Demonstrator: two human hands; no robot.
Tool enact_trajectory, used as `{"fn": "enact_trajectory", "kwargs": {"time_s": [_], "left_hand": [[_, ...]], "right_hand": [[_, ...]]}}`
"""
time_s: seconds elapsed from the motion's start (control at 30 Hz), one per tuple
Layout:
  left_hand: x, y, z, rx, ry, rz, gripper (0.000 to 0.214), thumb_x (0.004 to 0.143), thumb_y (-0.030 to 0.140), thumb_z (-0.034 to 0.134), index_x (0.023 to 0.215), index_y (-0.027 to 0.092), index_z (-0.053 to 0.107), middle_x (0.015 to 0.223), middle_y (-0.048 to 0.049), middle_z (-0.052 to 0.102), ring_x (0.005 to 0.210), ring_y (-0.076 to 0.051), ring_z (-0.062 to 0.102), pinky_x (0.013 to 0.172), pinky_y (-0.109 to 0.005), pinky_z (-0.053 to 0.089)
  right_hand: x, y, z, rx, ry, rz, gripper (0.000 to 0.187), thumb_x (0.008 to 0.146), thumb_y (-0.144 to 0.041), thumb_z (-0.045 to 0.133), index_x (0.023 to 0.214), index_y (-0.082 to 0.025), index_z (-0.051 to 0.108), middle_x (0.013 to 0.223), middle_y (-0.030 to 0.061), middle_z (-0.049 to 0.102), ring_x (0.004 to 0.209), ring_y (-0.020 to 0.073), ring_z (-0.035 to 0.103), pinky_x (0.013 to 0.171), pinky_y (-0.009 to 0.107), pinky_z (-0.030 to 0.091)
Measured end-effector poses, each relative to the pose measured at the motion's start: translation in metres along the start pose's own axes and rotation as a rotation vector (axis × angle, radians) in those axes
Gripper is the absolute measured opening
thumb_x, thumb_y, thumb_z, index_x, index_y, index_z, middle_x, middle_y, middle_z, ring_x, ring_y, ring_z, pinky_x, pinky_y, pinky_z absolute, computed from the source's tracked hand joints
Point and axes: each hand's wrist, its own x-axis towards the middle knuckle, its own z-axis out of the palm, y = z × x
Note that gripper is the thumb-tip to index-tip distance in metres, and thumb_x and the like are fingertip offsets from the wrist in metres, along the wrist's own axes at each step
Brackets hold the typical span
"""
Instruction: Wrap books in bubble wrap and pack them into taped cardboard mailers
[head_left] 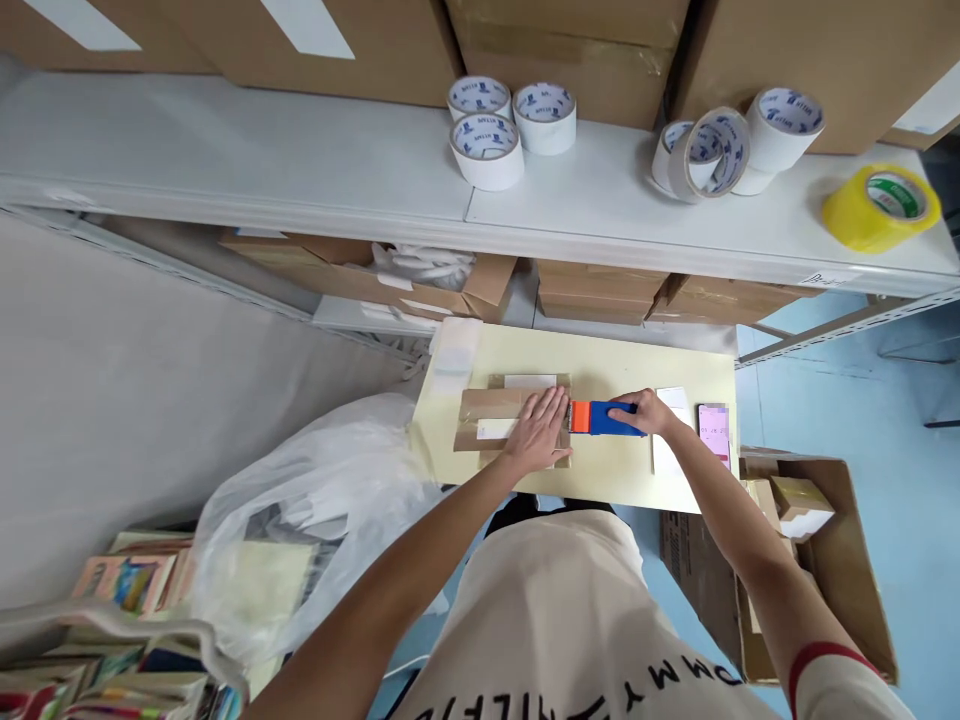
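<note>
The left hand (536,435) lies palm down on a flat cardboard package (491,405), near its right end, with its fingers extended close together and the thumb spread away from them. The package rests on the pale yellow bench (615,475), left of the middle, and has a white label (493,429) on top.

The right hand (645,411) grips the right end of a blue and orange tape dispenser (604,418), its fingers pinching the blue part. The dispenser's orange end points at the package's right edge; whether the two touch is too small to tell. Under and beside the right wrist is a white sheet (667,457), and just right of that lies a phone (714,432) with a lit pink screen.

Behind the bench, a grey shelf (300,150) carries white tape rolls (487,165) and, at its right end, a yellow tape roll (862,215). On the floor to the right stands a cardboard box (847,560) with smaller boxes inside.
</note>
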Motion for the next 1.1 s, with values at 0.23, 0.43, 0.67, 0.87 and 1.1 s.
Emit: {"fn": "enact_trajectory", "kwargs": {"time_s": [0.23, 0.43, 0.67, 0.87, 1.1], "left_hand": [[-0.001, 0.001, -0.004, -0.018, -0.019, -0.020, 0.101, 0.077, 0.060, 0.061, 0.154, 0.009, 0.020, 0.161, -0.0196, 0.016, 0.150, -0.034, 0.012, 0.120, -0.050, 0.004], [0.008, 0.021, -0.020, -0.013, -0.081, -0.058, 0.085, 0.060, 0.062, 0.078, 0.134, 0.026, 0.057, 0.162, -0.0177, 0.018, 0.147, -0.045, 0.007, 0.110, -0.071, 0.006], [0.018, 0.041, -0.013, -0.026, -0.050, -0.173, 0.082, 0.054, 0.056, 0.084, 0.125, 0.019, 0.064, 0.161, -0.0226, 0.012, 0.147, -0.049, 0.002, 0.107, -0.075, 0.005], [0.011, 0.028, -0.012, -0.338, 0.031, -0.233, 0.106, 0.071, 0.062, 0.069, 0.155, 0.020, 0.020, 0.161, -0.0257, 0.000, 0.148, -0.044, 0.002, 0.109, -0.071, 0.013], [-0.034, -0.018, -0.006, -0.438, 0.418, -0.421, 0.071, 0.091, 0.053, 0.045, 0.150, 0.015, 0.031, 0.163, -0.0185, 0.011, 0.150, -0.035, 0.003, 0.118, -0.055, 0.018]], "right_hand": [[-0.024, 0.010, -0.036, -0.261, -0.018, 0.113, 0.031, 0.086, -0.044, 0.058, 0.097, -0.021, 0.077, 0.088, 0.0050, 0.078, 0.077, 0.0204, 0.072, 0.072, 0.028, 0.054], [0.001, -0.056, 0.004, -0.728, -0.076, 0.332, 0.039, 0.089, -0.050, 0.051, 0.095, -0.019, 0.076, 0.095, 0.0150, 0.075, 0.090, 0.0283, 0.071, 0.074, 0.035, 0.053], [-0.003, -0.056, 0.044, -0.640, 0.036, 0.293, 0.033, 0.091, -0.044, 0.054, 0.099, -0.018, 0.073, 0.090, 0.0183, 0.074, 0.084, 0.0295, 0.071, 0.072, 0.036, 0.050], [-0.042, -0.005, 0.051, -0.368, 0.364, 0.368, 0.041, 0.095, -0.041, 0.041, 0.126, -0.022, 0.060, 0.102, 0.0115, 0.074, 0.088, 0.0249, 0.069, 0.071, 0.031, 0.050], [-0.057, 0.051, 0.110, -0.354, 0.372, 0.281, 0.064, 0.084, -0.016, 0.043, 0.148, -0.011, 0.034, 0.112, 0.0173, 0.067, 0.107, 0.0305, 0.061, 0.097, 0.046, 0.046]]}}
